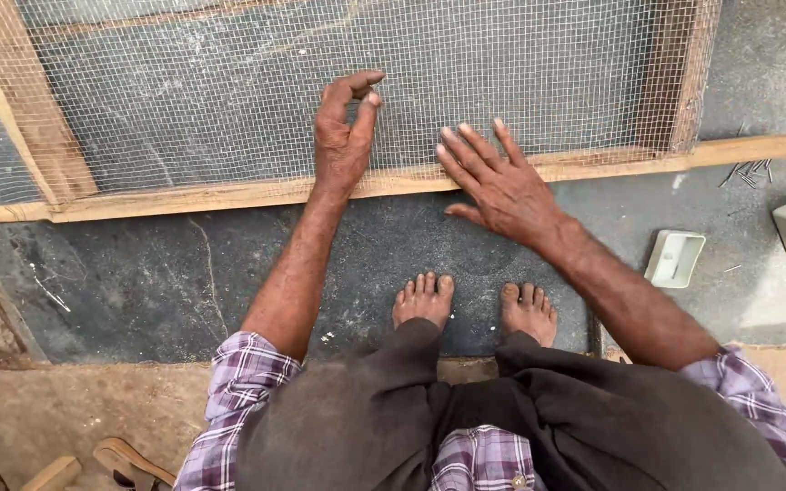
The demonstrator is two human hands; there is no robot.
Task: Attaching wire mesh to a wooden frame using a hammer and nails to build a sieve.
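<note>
Mesh lies over the frame at twelve o'clock, left hand pinching it, right hand flat, fingers spread, nails at three o'clock unused.

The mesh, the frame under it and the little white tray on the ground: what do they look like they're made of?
The mesh looks like thin metal wire, pale and dull, woven in small squares. The frame looks like raw, unpainted wood: pale tan with visible grain and rough edges. The small white tray is probably plastic, judging by its smooth rounded corners, though that is less certain. The left hand pinches the mesh; the right hand presses flat.
</note>
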